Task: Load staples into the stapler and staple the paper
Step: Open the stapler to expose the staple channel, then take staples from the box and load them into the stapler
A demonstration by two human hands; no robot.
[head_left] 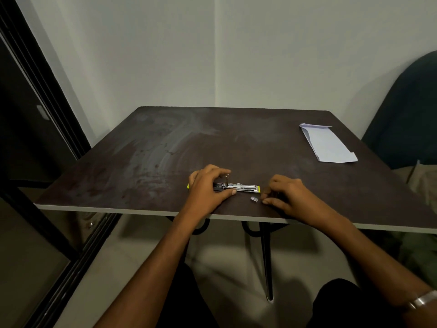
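A small stapler [243, 187] with yellow-green ends lies opened flat near the front edge of the dark table [165, 147], its metal staple channel facing up. My left hand [208, 185] grips its left end, thumb in front and fingers curled over the back. A short strip of staples [254, 199] lies on the table just in front of the stapler's right end. My right hand [287, 195] rests beside it with fingers curled, its fingertips a little to the right of the strip and not holding it. The folded white paper [327, 144] lies at the table's far right.
The table stands in a corner of white walls. A dark sliding door frame [47, 110] runs along the left. A dark chair back [409, 110] rises past the table's right edge. My knees are below the front edge.
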